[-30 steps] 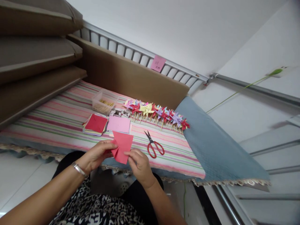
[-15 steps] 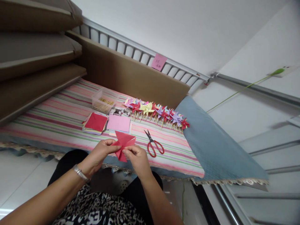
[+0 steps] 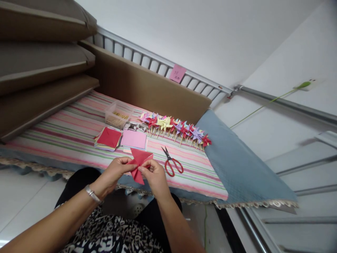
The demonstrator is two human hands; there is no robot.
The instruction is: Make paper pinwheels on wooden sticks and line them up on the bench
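A red paper pinwheel point(image 3: 140, 157) is held between my two hands above the table's front edge. My left hand point(image 3: 119, 169) pinches it from the left, thumb near its centre. From the right, my right hand point(image 3: 154, 174) closes thumb and fingers at the centre; whether a pin is in them is too small to see. Scissors with red handles point(image 3: 173, 163) lie on the striped cloth just right of my right hand. Beyond my hands lie a stack of red-topped paper squares point(image 3: 109, 137) and a pink-topped stack point(image 3: 134, 139).
Finished pinwheels on sticks point(image 3: 179, 127) lie in a row at the back. A clear plastic box point(image 3: 119, 114) holds short sticks, with small metal pieces point(image 3: 135, 126) beside it. A brown board point(image 3: 147, 89) stands behind the striped cloth point(image 3: 65, 130); brown cushioned panels point(image 3: 44, 59) rise at left.
The view has shifted slightly. Both hands keep hold of the red pinwheel at its centre, with hardly any movement; its lower blade has tilted a little.
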